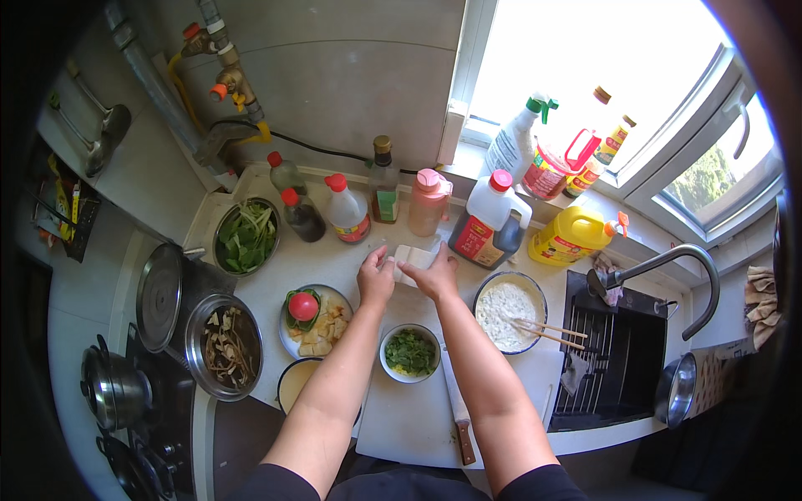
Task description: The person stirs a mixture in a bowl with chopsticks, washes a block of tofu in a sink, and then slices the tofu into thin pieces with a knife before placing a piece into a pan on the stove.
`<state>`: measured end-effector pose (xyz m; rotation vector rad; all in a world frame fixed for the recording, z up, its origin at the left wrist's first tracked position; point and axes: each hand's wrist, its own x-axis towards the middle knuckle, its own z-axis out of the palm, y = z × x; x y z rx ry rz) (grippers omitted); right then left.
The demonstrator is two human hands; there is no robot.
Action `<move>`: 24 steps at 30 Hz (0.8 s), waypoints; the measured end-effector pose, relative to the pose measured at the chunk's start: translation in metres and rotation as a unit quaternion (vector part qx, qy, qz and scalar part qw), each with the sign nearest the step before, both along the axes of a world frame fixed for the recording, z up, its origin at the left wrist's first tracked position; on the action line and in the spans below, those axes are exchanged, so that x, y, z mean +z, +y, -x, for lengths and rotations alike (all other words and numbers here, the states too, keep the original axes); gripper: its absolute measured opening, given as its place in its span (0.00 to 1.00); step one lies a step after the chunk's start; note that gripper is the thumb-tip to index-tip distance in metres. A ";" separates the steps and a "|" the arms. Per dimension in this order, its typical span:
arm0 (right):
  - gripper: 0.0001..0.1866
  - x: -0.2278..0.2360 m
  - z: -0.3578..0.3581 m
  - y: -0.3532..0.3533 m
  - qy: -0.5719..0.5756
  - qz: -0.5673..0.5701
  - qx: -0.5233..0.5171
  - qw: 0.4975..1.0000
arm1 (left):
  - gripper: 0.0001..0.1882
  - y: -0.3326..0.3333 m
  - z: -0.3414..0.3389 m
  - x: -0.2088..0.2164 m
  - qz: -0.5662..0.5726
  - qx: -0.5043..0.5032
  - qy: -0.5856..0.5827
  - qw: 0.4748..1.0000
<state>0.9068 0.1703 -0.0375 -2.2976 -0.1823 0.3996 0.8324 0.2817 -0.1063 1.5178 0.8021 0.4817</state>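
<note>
In the head view, the pale block [413,265] is at the middle of the counter [334,259], between the person's 2 hands. The right hand [433,272] has its thumb laid across the block and its fingers at the right end, partly closed on it. The left hand [378,274] is curled, its fingertips at the block's left end; I cannot tell whether it pinches the block or only steadies it.

Nearer than the hands, a small bowl [408,380] of chopped greens [410,351] stands on a white cutting board [401,430]. Just right of it lies 1 knife [456,397], its wooden handle toward the near edge, partly beside the right forearm.

To the right, a large bowl [476,311] holds a white mixture [501,309], with 2 chopsticks [551,327] leaning out over its right rim. Farther right is a dark sink [618,392] under a curved black faucet [708,271].

To the left, a plate [291,341] carries yellow pieces [322,338] and 1 red tomato [302,306]. Farther left, a metal bowl [257,355] contains brown slices [224,344], and leafy greens [248,235] fill another beyond it.

On the far side stand a pink bottle [427,209], a red-capped jug [489,225] and a yellow bottle [564,238].
</note>
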 end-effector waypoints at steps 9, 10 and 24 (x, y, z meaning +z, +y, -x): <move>0.23 -0.019 0.016 -0.012 0.139 -0.262 -0.212 0.931 | 0.42 -0.042 -0.019 0.064 -0.305 -0.113 0.237 0.916; 0.23 -0.032 0.016 -0.012 0.159 -0.291 -0.219 0.918 | 0.45 -0.047 -0.022 0.073 -0.289 -0.136 0.288 0.903; 0.34 -0.083 0.010 -0.023 0.337 -0.382 -0.203 0.836 | 0.44 0.016 -0.031 0.014 -0.171 -0.113 0.210 0.956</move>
